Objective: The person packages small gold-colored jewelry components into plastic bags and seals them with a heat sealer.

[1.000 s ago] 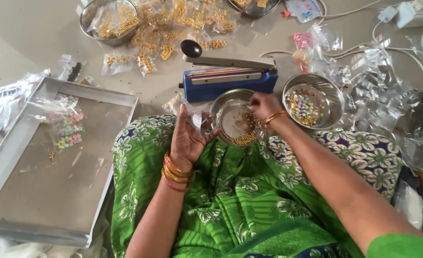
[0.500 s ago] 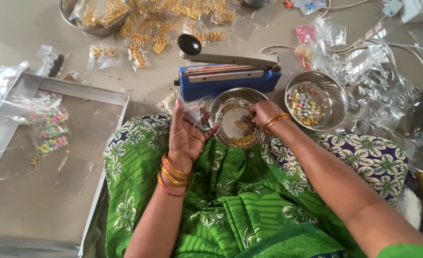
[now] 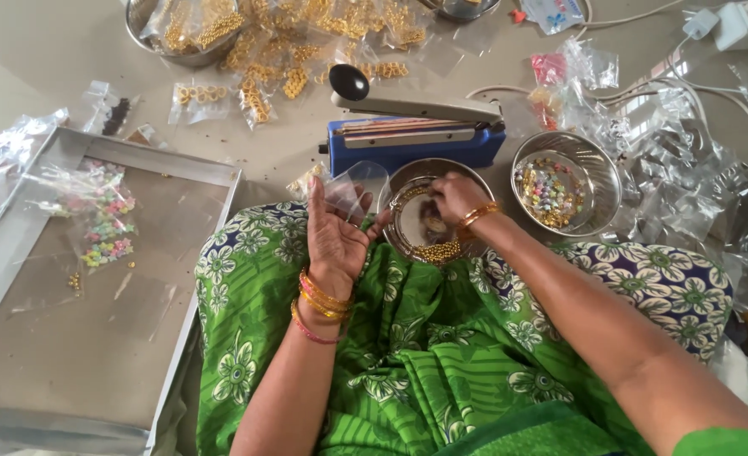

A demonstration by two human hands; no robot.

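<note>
I see my left hand (image 3: 333,241) raised palm-up just left of the steel bowl (image 3: 401,196), its fingers (image 3: 316,203) pinching a small clear bag (image 3: 353,187) that stands open above the palm. My right hand (image 3: 456,197) dips into that bowl, fingers pressed together over the gold beads (image 3: 438,252) lying along the bowl's near rim; I cannot tell whether they hold any. The bowl rests on my lap at the edge of the green floral cloth (image 3: 408,355). Gold bangles ring both wrists.

Just behind the bowl sits a blue sealer (image 3: 416,135) with a grey arm and black knob. Right of the bowl is a second steel bowl (image 3: 600,165) holding pastel and gold beads. Clear empty bags (image 3: 686,194) are heaped right of that one. Left of the bowl, beyond my knee, lies a flat metal tray (image 3: 95,338) with a packet of coloured beads (image 3: 103,219) on it. Behind the sealer, filled packets of gold beads (image 3: 306,42) are scattered on the surface, some in a steel dish (image 3: 150,38).
</note>
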